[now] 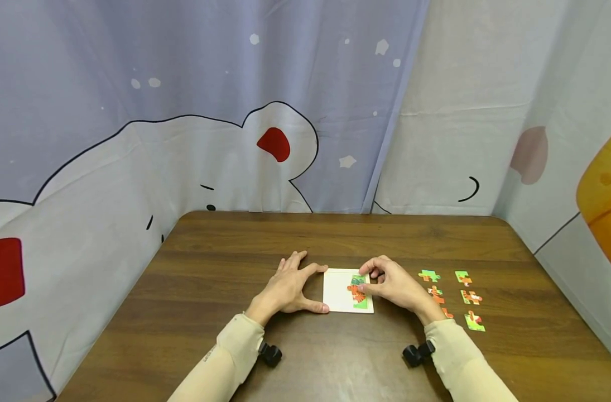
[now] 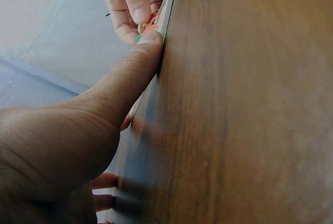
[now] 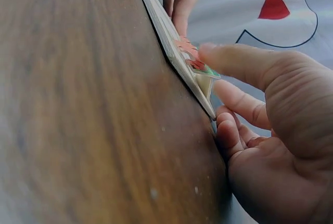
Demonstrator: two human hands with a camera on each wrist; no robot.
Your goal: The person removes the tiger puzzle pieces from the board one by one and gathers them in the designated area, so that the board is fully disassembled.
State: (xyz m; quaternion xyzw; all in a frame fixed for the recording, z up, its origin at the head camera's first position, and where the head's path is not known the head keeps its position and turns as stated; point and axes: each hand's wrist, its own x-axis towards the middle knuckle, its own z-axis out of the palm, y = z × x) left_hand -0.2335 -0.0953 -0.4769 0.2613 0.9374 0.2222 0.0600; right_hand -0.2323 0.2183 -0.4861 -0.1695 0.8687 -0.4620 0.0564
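A square white puzzle tray (image 1: 334,293) lies flat on the table between the two hands. Along its right side are joined puzzle pieces (image 1: 359,298) with an orange and green picture. My left hand (image 1: 287,286) is spread at the tray's left edge, index finger by the upper corner and thumb touching the lower one. My right hand (image 1: 398,283) pinches a puzzle piece (image 3: 210,74) between thumb and index finger at the tray's right edge. In the right wrist view that piece tilts up from the tray; its picture is mostly hidden by the thumb.
To the right, several loose puzzle pieces (image 1: 471,297) lie in two columns on the brown wooden table (image 1: 225,245). One piece (image 1: 447,314) is partly covered by the right wrist. A printed curtain (image 1: 184,162) hangs behind the table's far edge.
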